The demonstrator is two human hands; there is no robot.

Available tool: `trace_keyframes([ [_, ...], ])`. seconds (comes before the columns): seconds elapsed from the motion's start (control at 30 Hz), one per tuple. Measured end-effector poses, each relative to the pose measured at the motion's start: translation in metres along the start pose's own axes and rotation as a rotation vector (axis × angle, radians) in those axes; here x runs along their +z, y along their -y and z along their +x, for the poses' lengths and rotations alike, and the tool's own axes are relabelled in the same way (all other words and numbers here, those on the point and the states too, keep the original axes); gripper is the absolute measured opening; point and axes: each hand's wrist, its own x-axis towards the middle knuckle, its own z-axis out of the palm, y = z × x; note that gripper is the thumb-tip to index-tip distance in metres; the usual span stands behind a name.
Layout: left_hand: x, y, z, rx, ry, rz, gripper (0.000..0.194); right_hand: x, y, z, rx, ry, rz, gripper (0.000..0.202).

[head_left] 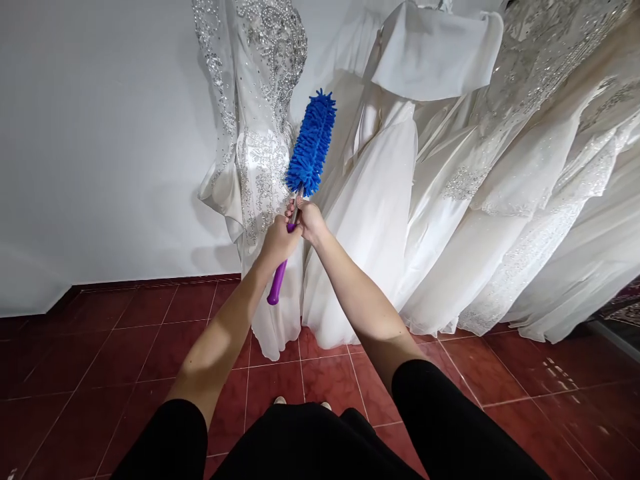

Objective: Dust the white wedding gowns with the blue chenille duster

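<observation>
Glossy tiles [273, 387], beaded gown [265, 160]; shaggy duster [312, 143], left hand [281, 241] gripping handle [277, 281], right hand [311, 222] gripping metal shaft [294, 215]

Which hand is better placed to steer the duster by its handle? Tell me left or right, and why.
Left, I'd judge: the left hand is wrapped around the purple handle, while the right hand sits higher, at the metal rod just below the blue head.

Arms [360, 288] stretched forward, left hand [281, 239] clenched, right hand [311, 221] seemingly curled
</observation>
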Motion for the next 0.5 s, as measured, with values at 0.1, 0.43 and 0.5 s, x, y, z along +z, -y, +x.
trace_keyframes([
  [0.1,-0.014,0.021,-0.03,-0.072,0.102,0.011,0.031,0.007,-0.009,0.006,-0.04,-0.041,0.044,0.024],
  [0.43,-0.044,0.038,-0.108,-0.118,0.149,-0.238,0.037,0.054,-0.006,0.003,-0.08,0.053,0.052,0.022],
  [0.5,-0.045,0.037,-0.111,-0.125,0.132,-0.166,0.037,0.05,-0.013,0.005,-0.055,0.031,0.074,0.024],
])
